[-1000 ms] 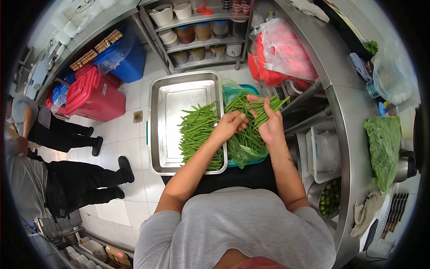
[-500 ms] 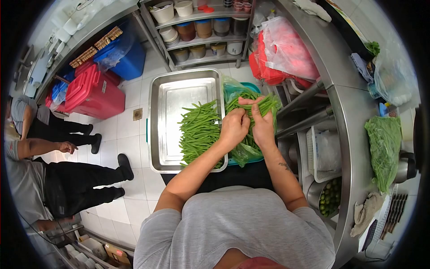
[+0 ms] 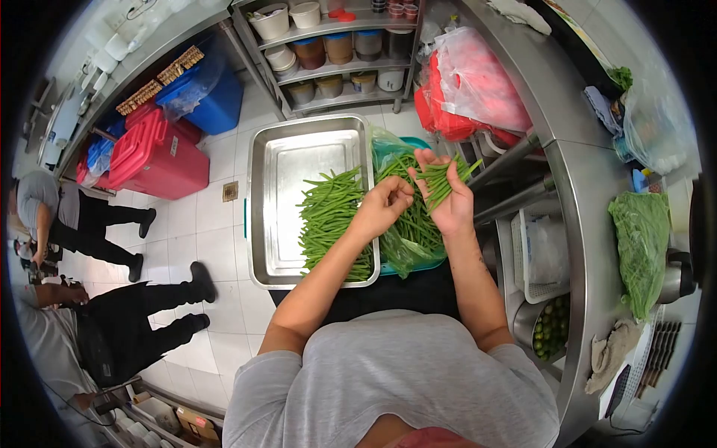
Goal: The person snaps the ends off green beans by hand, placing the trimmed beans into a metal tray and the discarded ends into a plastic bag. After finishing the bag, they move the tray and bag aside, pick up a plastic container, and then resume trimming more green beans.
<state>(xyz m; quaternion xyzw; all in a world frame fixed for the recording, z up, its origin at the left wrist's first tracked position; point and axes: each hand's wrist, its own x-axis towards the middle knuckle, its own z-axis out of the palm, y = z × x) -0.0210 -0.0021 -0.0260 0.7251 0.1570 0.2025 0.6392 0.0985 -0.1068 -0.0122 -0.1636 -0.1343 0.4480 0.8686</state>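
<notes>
My right hand [image 3: 454,209] is turned palm up with a small bunch of green beans [image 3: 436,184] lying across it, the thumb over them. Close to its left, my left hand [image 3: 385,207] has its fingers curled into a pinch; whatever is in them is too small to make out. Below both hands, more green beans fill a clear plastic bag [image 3: 405,256] in a teal basin [image 3: 418,142]. To the left, a steel tray [image 3: 258,201] holds a pile of green beans [image 3: 334,220] along its right side.
A steel counter [image 3: 579,172] runs along my right, with a bag of leafy greens [image 3: 639,250] on it. Shelves of tubs [image 3: 328,71] stand ahead. Red [image 3: 158,153] and blue [image 3: 216,93] bins are ahead left. Two people [image 3: 52,313] stand at left.
My right hand has turned palm up and moved slightly right with the bunch of beans. My left hand has drawn away from it to the left. The people at left have shifted.
</notes>
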